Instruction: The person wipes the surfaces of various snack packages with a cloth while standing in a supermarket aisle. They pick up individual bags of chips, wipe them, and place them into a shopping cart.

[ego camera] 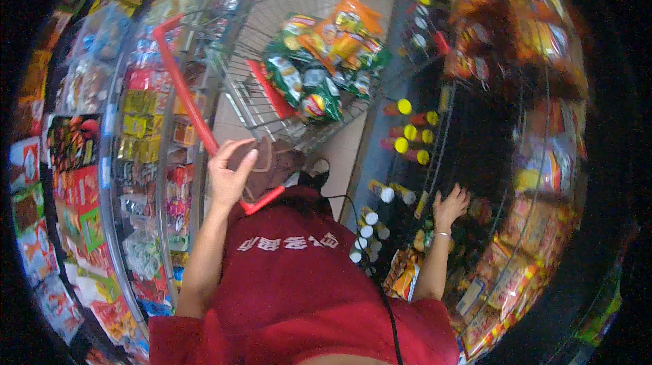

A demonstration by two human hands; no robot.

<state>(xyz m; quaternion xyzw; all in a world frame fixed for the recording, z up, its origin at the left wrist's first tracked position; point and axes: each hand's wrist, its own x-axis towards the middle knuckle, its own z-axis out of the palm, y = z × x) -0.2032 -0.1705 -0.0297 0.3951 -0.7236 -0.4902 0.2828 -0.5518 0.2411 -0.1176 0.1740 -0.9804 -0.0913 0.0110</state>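
My left hand (232, 171) rests at the red handle (186, 90) of a wire shopping cart, its thumb and fingers spread around a brown item hanging there; whether it grips the handle is unclear. In the cart (239, 95) lie green snack bags (323, 102) and orange snack bags (351, 24). My right hand (452, 204) reaches out to the right, fingers apart and holding nothing visible, over a dark part of the shelf (473, 136). A thin bracelet circles the right wrist.
Packaged goods fill the left shelves (107, 161). Along the right shelves stand yellow-capped bottles (410, 133), white-capped bottles (367, 232) and blurred snack packets (535, 222). The tiled aisle floor (341, 146) shows beside the cart. A black cable (389, 309) hangs over my red apron.
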